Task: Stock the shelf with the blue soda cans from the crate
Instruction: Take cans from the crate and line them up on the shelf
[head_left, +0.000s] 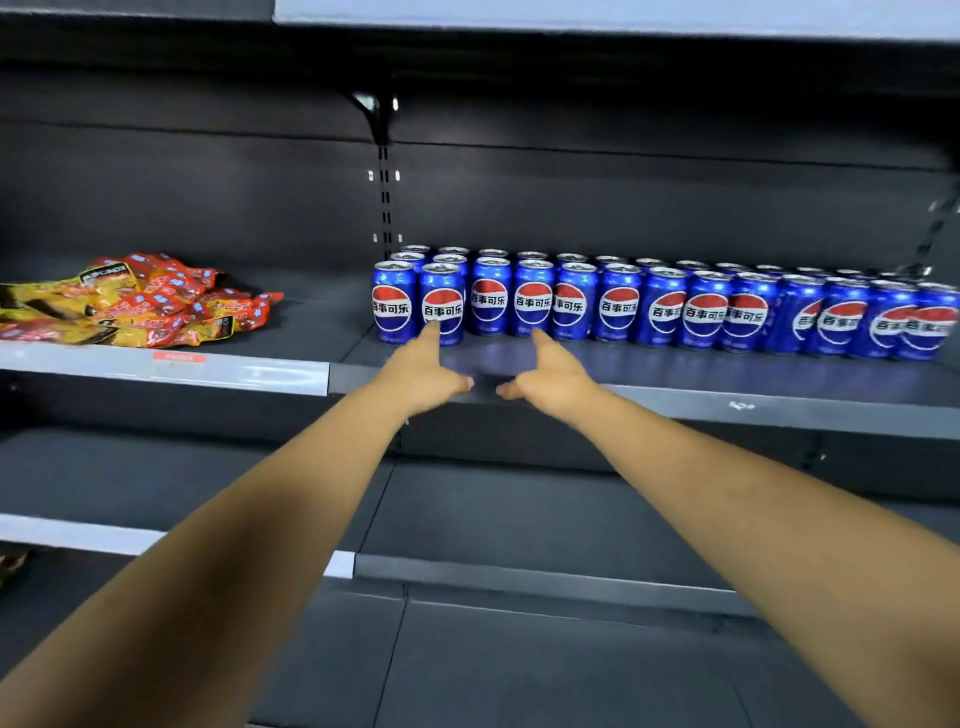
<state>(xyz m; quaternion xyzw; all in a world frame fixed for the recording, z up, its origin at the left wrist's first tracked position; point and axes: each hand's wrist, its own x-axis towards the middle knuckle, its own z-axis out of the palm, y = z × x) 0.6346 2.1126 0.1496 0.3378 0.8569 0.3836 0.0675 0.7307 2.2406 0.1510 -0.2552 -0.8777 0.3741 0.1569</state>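
Several blue soda cans (618, 306) with red, white and blue logos stand in rows on the dark shelf (727, 384), from its left end to the right edge of view. My left hand (423, 371) reaches out with straight fingers, its fingertips touching the front of the second can from the left (442, 299). My right hand (553, 376) stretches beside it, fingers straight, its tips at the base of the fourth front can (534, 296). Neither hand holds anything. The crate is out of view.
Orange and yellow snack packets (140, 301) lie piled on the left section of the same shelf. A grey price rail (171, 366) runs along its front edge. Two lower dark shelves (519, 525) sit beneath my arms. An upright slotted post (384, 197) divides the sections.
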